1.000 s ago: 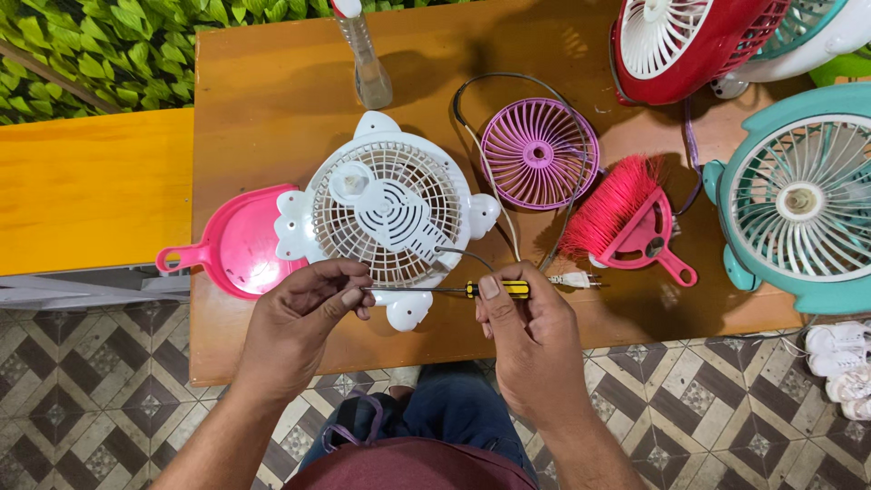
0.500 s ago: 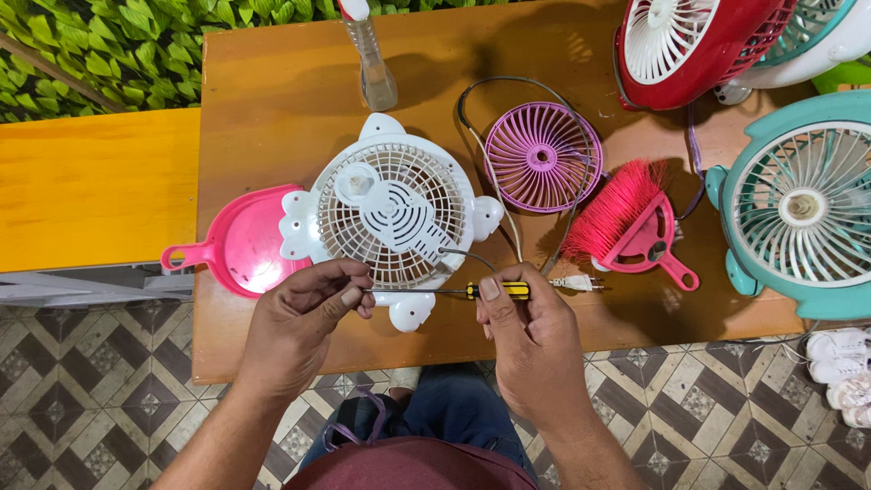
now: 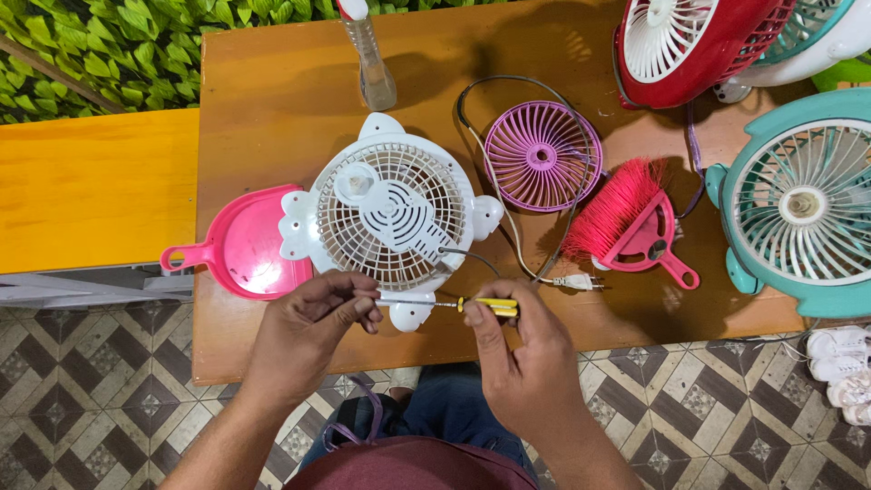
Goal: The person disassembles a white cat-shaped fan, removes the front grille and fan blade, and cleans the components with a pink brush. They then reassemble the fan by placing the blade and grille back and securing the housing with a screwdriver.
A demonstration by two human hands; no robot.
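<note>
A: Barely anything moved vs earlier frames. Both hands same spot, white fan (image 3: 392, 218) drifted a touch right in view, prob camera shift.

B: Head view, grip state?

A: Right hand (image 3: 526, 363) pinched closed on the yellow handle of the screwdriver (image 3: 454, 305). Left hand (image 3: 308, 331) fingertips narrowed onto the metal shaft near the tip, just by the fan's lower foot.

B: Axis of the driver?

A: Long axis approx horizontal, parallel to table's (image 3: 272, 100) near edge. Handle to the right, tip points left, toward left-hand fingers. Lies over the front edge of the table, touching or just below the white fan's bottom tab; can't tell which.

B: Fan orientation?

A: Flat on its face, rear grille up, thin grey cable coming off the lower right.

B: Surroundings?

A: Pink dustpan (image 3: 236, 243) touching fan's left side. Clear spray bottle (image 3: 370, 63) behind it. Purple fan grille (image 3: 543, 156) to the right, then pink brush (image 3: 626, 213) w/ holder. White plug (image 3: 576, 282) just right of the driver handle. Red fan (image 3: 699, 41) top right, teal fan (image 3: 803, 204) far right. Nothing blocks the driver; left fingers hide the tip.
</note>
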